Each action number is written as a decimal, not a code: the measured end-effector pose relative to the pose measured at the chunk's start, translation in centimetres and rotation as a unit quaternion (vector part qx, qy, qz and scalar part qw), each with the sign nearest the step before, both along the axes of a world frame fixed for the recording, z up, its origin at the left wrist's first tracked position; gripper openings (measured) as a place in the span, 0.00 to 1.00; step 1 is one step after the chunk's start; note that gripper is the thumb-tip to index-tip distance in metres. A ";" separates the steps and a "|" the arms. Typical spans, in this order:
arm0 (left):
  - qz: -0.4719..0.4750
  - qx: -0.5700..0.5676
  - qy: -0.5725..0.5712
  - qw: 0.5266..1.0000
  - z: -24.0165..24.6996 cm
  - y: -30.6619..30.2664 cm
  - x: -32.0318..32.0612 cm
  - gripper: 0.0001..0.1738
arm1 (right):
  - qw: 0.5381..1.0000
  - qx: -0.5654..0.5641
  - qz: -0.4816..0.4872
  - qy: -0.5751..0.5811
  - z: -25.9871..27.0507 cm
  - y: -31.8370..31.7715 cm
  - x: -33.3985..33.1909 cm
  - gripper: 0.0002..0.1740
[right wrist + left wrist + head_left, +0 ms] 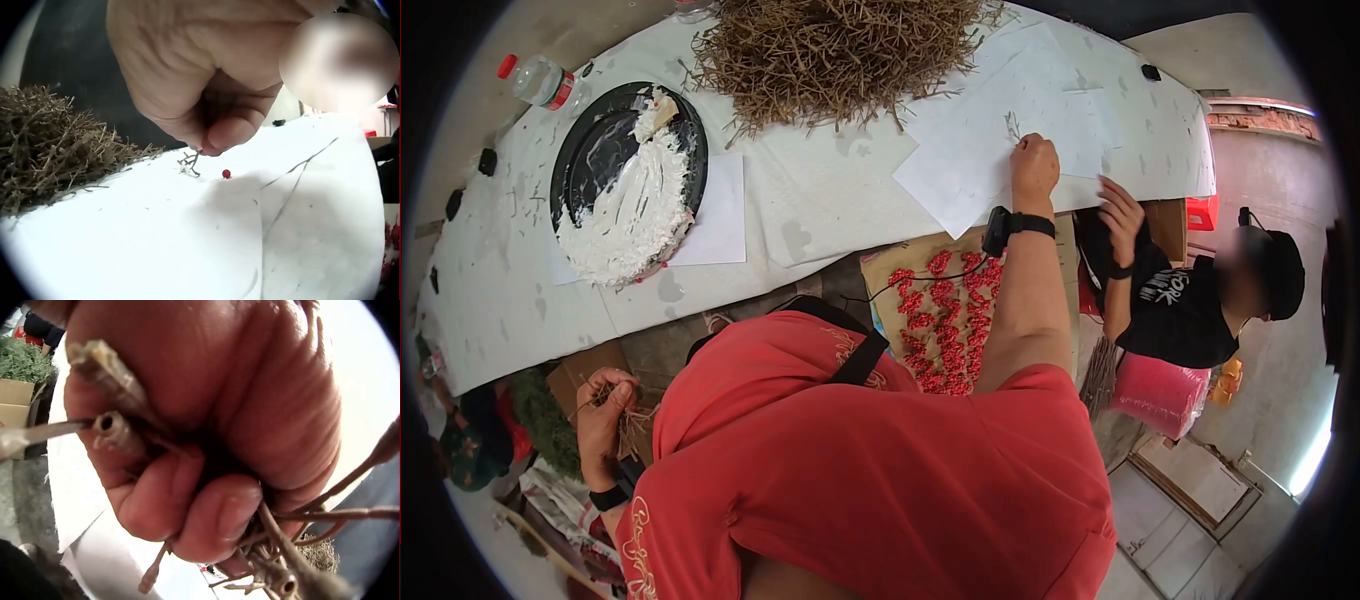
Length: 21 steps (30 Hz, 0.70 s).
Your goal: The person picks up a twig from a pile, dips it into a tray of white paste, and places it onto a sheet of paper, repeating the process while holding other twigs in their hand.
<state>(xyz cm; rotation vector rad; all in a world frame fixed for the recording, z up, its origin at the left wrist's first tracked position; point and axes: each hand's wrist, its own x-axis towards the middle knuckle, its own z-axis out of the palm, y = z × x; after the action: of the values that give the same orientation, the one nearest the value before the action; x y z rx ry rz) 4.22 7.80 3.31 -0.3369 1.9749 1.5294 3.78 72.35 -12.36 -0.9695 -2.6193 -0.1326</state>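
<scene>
My left hand (604, 418), low beside my body, grips several brown twigs (306, 515) with curled fingers. The twigs' knobby, hollow ends stick out on both sides of the fist in the left wrist view. Over the far side of the table, my right hand (1035, 168) pinches a small branched sprig (192, 164) between thumb and finger, close above white paper (960, 165). A round red bead (226, 174) lies on the white surface near the fingertips. Left of that hand is a large pile of brown twigs (840, 60).
A black plate (700, 150) with white paste stands at the table's left, near a plastic bottle (540, 82). Below the table edge, a board (880, 275) bears rows of red berry clusters (945, 330). Another person (1185, 315) sits at the right, a hand near the table edge.
</scene>
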 end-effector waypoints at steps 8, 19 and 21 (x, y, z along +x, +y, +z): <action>0.008 0.007 -0.008 1.000 0.2 -0.2 0.1 0.08 | 0.989 -0.113 0.011 0.097 -0.4 1.1 0.9 0.09; -0.013 0.018 -0.007 1.000 -0.3 -1.0 0.0 0.07 | 0.944 -0.295 -0.020 0.147 -0.6 -0.6 1.0 0.08; -0.015 0.029 -0.003 0.999 -0.7 -1.5 -0.3 0.07 | 0.861 -0.456 -0.083 0.210 2.2 -3.5 1.6 0.09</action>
<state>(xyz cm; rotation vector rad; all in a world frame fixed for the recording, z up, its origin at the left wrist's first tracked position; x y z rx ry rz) 3.88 6.34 2.57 -0.2868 1.9183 1.5617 5.43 68.84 -10.13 -1.2945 -2.1203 1.2364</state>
